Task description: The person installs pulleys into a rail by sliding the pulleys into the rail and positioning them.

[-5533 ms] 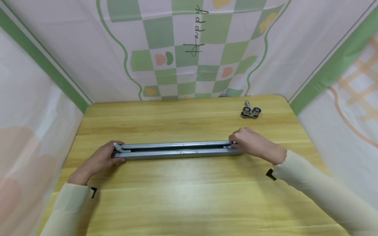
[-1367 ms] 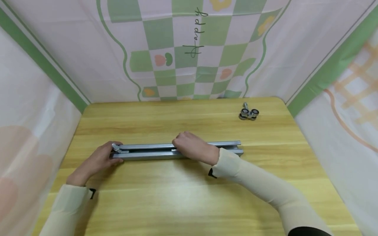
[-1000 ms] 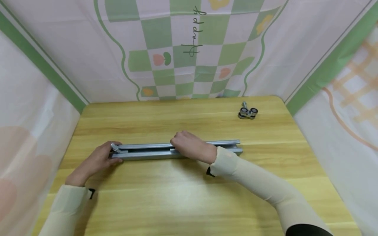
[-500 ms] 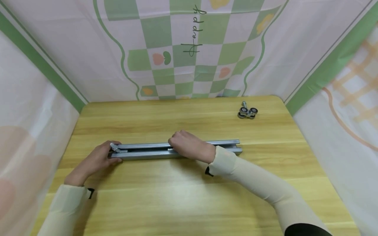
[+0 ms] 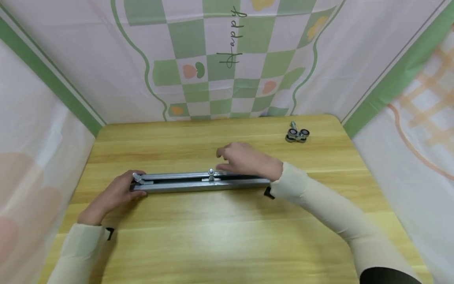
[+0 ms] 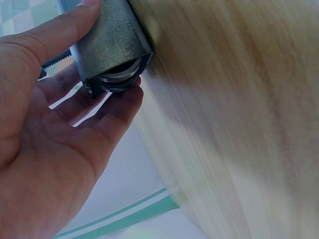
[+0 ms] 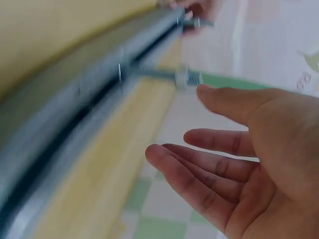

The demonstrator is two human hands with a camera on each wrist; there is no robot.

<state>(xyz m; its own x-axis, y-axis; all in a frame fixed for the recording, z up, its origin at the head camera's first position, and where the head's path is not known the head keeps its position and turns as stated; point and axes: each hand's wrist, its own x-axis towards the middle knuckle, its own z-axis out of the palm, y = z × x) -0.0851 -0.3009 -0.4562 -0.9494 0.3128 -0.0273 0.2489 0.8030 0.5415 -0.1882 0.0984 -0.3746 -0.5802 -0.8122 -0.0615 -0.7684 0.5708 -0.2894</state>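
Observation:
A slotted metal rail (image 5: 181, 186) lies across the table. My left hand (image 5: 118, 195) grips its left end, thumb on the near side and fingers behind. A hanger bolt (image 5: 138, 178) leans out of the slot there; in the left wrist view, a roller wheel (image 6: 119, 77) shows inside the rail's open end. Near mid-rail, the bolt (image 5: 211, 173) of a second roller trolley stands up from the slot. Just right of it hovers my right hand (image 5: 248, 159), fingers parted and holding nothing. In the right wrist view, its thumb tip is close to that bolt's nut (image 7: 187, 78).
A loose four-wheeled roller trolley (image 5: 297, 136) with its bolt lies at the back right of the wooden table (image 5: 220, 236). Patterned cloth (image 5: 191, 39) hangs behind the table and along both sides. My right forearm passes over the rail's right end.
My right hand slid from the rail's right end to the middle with the second trolley. Since half a second ago it has let go of the bolt and moved up and right. My left hand stays.

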